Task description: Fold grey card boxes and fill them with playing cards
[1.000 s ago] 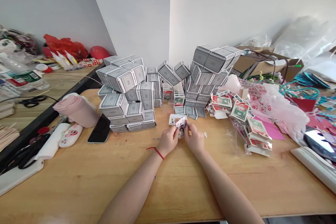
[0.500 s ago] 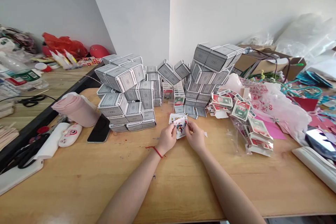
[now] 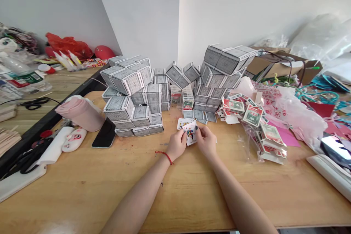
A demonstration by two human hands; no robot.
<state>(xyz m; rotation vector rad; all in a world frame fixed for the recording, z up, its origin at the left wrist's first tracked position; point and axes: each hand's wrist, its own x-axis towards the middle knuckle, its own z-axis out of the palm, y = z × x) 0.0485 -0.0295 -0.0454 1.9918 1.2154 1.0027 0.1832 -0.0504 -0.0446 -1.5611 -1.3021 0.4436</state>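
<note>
My left hand (image 3: 176, 144) and my right hand (image 3: 206, 141) meet over the middle of a wooden table (image 3: 175, 190). Both are closed on a small deck of playing cards (image 3: 191, 134), face up with a joker showing. A red string circles my left wrist. Just behind the deck lie a few loose cards (image 3: 182, 123). Beyond them rise piles of grey patterned card boxes (image 3: 131, 98) and another stack (image 3: 219, 76) against the wall.
Red-and-green flat card boxes (image 3: 255, 120) spill from a clear plastic bag on the right, beside pink paper and a cardboard box (image 3: 276, 65). On the left lie a black phone (image 3: 104, 134), a pink roll (image 3: 79, 114), scissors (image 3: 24, 162) and a white case.
The deck has turned a little between my hands so the joker card faces up more fully. Both hands stay in nearly the same spot.
</note>
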